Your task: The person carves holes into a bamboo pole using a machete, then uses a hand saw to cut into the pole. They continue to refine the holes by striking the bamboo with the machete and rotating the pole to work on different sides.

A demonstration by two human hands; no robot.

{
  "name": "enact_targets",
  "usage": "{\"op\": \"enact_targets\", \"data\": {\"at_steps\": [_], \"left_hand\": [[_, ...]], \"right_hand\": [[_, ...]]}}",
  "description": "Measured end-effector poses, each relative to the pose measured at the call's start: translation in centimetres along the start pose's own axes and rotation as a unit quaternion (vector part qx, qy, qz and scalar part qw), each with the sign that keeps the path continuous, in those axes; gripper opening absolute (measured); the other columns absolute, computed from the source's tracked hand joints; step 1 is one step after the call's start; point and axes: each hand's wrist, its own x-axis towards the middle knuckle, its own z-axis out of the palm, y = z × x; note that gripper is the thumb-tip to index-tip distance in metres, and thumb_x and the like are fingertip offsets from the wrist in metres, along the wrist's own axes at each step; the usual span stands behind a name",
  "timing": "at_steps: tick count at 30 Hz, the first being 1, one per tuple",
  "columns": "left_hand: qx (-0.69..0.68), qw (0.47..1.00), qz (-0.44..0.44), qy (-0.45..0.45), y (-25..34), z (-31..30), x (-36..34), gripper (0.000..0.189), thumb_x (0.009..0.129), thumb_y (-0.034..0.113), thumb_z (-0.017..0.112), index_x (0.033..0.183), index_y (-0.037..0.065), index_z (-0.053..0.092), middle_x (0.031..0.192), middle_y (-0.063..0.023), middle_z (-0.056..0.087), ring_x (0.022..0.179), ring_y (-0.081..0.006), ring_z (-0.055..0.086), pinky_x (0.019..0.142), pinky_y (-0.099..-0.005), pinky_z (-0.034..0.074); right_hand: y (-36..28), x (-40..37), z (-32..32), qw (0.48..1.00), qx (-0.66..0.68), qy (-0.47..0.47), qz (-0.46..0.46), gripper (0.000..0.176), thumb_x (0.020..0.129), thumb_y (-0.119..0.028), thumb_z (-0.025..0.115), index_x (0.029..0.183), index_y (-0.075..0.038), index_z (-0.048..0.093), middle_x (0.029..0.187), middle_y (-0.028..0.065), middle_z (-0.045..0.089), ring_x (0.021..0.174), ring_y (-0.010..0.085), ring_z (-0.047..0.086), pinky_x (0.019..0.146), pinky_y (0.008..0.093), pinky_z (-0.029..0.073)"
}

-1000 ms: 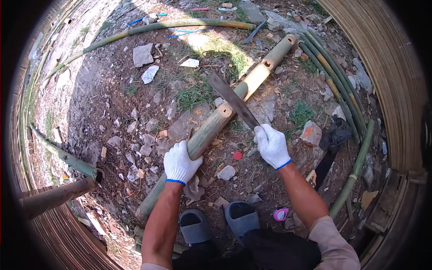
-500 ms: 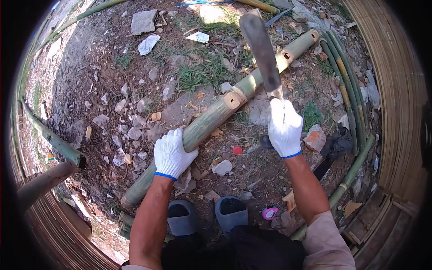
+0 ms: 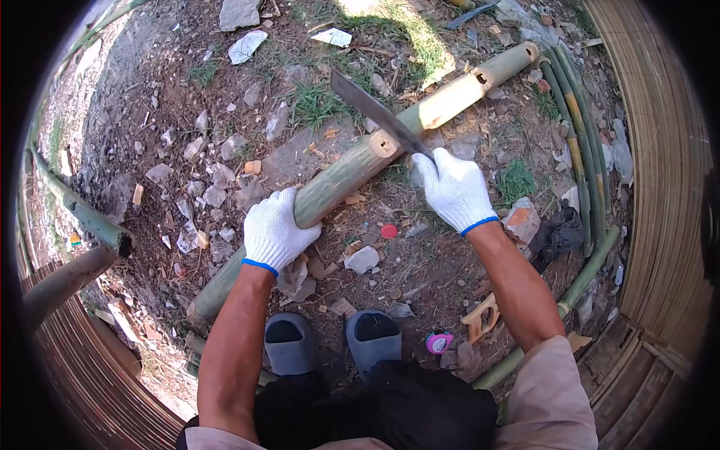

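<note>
My left hand (image 3: 279,232), in a white knitted glove with a blue cuff, is wrapped round a thick green bamboo pole (image 3: 336,186). The pole slants from lower left to upper right, with cut holes along its upper half. In the same kind of glove, my right hand (image 3: 457,191) grips a machete, its handle hidden in the fist. The dark machete blade (image 3: 375,111) points up and left and crosses over the pole, close to a pale notched hole (image 3: 383,144).
Stones and wood chips cover the ground. Near my sandals (image 3: 373,337) lie a pink tape measure (image 3: 438,342) and a saw's wooden handle (image 3: 481,319). Thin bamboo poles (image 3: 581,142) lie at right beside a slatted bamboo panel (image 3: 651,165). A cut bamboo piece (image 3: 86,214) is at left.
The machete has swung down from upright to lie across the pole, and my right hand has moved slightly left. My left hand keeps its grip on the pole. The view has shifted a little.
</note>
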Motion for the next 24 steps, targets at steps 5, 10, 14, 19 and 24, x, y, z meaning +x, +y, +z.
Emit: {"op": "enact_targets", "data": {"at_steps": [5,10,14,19,24], "left_hand": [[-0.003,1.0,-0.016,-0.017,-0.3,0.4,-0.6,0.071,0.07,0.045,0.086,0.128,0.007,0.071,0.112,-0.0173,0.075,0.101,-0.0367,0.074,0.09,-0.0469,0.059],[0.003,1.0,-0.006,0.004,-0.1,0.1,-0.2,0.07,0.07,0.045,0.087,0.127,0.007,0.071,0.112,-0.0176,0.076,0.101,-0.0363,0.074,0.091,-0.0468,0.059],[-0.014,1.0,-0.014,-0.001,-0.3,0.0,-0.4,0.068,0.071,0.044,0.087,0.125,0.007,0.071,0.11,-0.0176,0.076,0.101,-0.0364,0.075,0.09,-0.0465,0.059],[0.014,1.0,-0.007,-0.013,-0.4,0.0,0.0,0.069,0.071,0.044,0.086,0.126,0.007,0.071,0.11,-0.0167,0.076,0.101,-0.0358,0.075,0.089,-0.0464,0.06],[0.026,0.999,0.001,0.028,-0.3,0.6,-0.3,0.069,0.071,0.045,0.086,0.128,0.008,0.071,0.11,-0.0161,0.076,0.1,-0.036,0.075,0.09,-0.0464,0.06]], "right_hand": [[-1.5,-1.5,1.1,0.985,0.109,0.097,0.09,0.027,0.104,-0.025,0.069,0.088,-0.003,0.063,0.064,0.0261,0.063,0.064,0.045,0.069,0.055,0.0517,0.053],[-1.5,-0.4,-1.2,0.998,0.007,0.049,0.043,0.03,0.105,-0.031,0.066,0.088,-0.006,0.064,0.064,0.0255,0.063,0.064,0.0441,0.069,0.057,0.0514,0.055],[-1.7,-1.3,1.1,0.988,0.048,0.084,0.121,0.032,0.106,-0.033,0.064,0.09,-0.005,0.065,0.071,0.03,0.065,0.072,0.0485,0.069,0.062,0.0557,0.055],[-1.1,-0.1,-1.6,0.995,0.056,0.071,0.033,0.022,0.104,-0.026,0.067,0.098,-0.006,0.07,0.073,0.0251,0.066,0.068,0.0443,0.069,0.062,0.0503,0.056],[-0.7,-2.8,3.3,0.994,0.001,-0.032,0.101,0.029,0.101,-0.03,0.073,0.093,-0.003,0.066,0.071,0.0306,0.066,0.073,0.0483,0.071,0.057,0.0499,0.056]]}}
